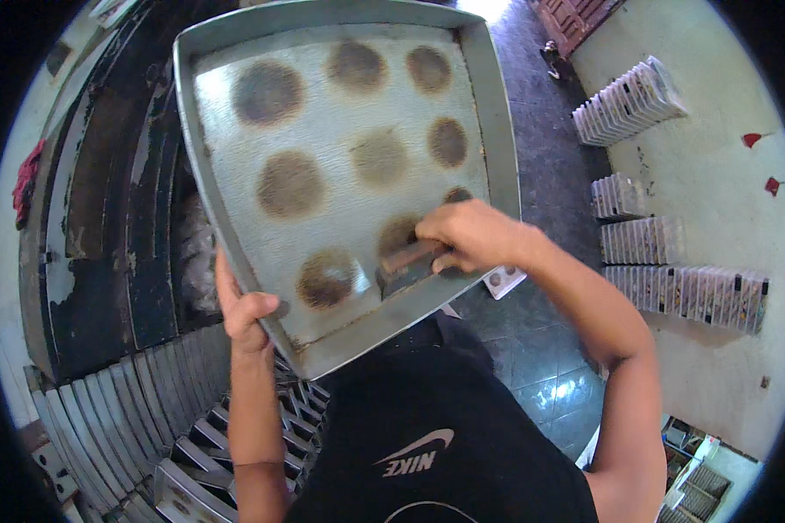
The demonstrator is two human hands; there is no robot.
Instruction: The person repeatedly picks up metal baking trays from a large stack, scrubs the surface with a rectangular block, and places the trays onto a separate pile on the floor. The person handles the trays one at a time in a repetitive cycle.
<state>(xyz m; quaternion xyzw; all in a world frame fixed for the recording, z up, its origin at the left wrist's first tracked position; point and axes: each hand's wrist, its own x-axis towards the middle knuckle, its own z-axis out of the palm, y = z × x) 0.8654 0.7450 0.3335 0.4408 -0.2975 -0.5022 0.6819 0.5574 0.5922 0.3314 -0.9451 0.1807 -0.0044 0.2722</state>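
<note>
A square metal baking pan [379,153] with raised walls is tilted up in front of my chest. Round brown scorch marks dot its inner face in rows. My left hand [243,314] grips the pan's left wall near the lower corner, thumb over the rim. Inside the pan, my right hand [477,235] grasps a scraper [413,255] with a brown handle. Its flat dark blade lies against the pan floor near the lower wall, slightly blurred. My right fingers partly cover the handle and the scorch marks beside it.
Many metal pans [114,418] stand packed on edge at lower left, beside a dark metal oven-like unit [104,216] with a red cloth [27,183]. Stacked clear plastic containers [683,294] line the right wall. Dark tiles [549,392] cover the floor.
</note>
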